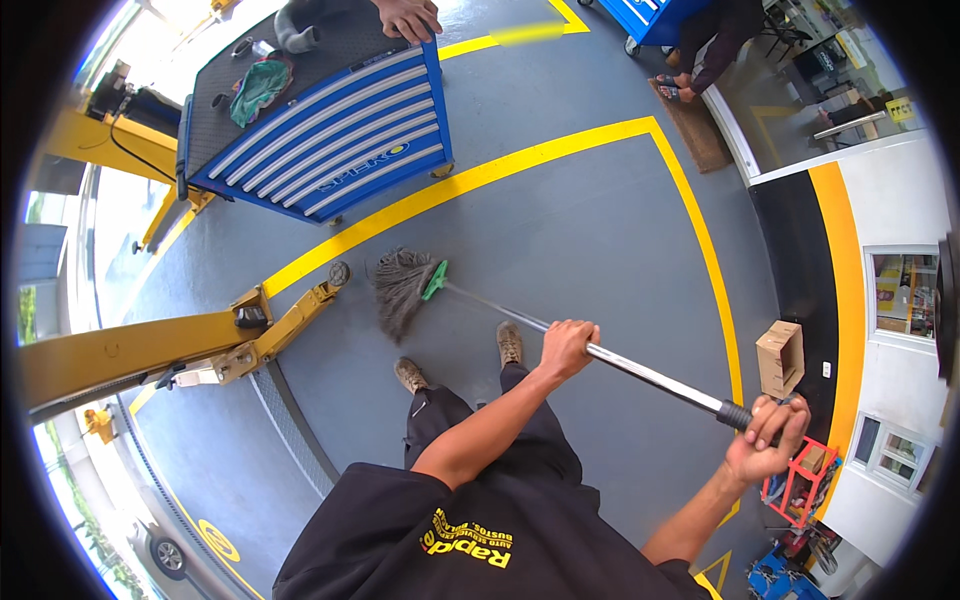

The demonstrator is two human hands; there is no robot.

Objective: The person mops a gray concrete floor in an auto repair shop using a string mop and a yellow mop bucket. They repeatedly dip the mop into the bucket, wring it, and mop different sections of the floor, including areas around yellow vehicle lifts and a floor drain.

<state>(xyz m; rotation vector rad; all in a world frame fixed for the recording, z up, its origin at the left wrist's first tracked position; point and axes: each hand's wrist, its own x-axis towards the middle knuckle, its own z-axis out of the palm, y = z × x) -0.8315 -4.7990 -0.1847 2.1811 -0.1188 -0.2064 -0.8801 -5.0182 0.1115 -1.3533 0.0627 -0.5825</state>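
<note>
A mop (640,370) slants across the floor in front of me, its metal pole running from the lower right up to a grey string head (402,290). The strands lie on the grey floor just beyond my shoes, joined to the pole by a green clamp (434,281). Midway along the pole, my left hand (569,348) is closed around it. My right hand (768,436) wraps the black ribbed grip at the pole's upper end, with the thumb near the tip.
A blue tool cabinet (330,150) stands ahead left, another person's hand (408,18) on it. Yellow lift arms (150,350) reach in from the left. At right are a cardboard box (780,358) and a red rack (800,485). Someone stands by the doormat (695,130).
</note>
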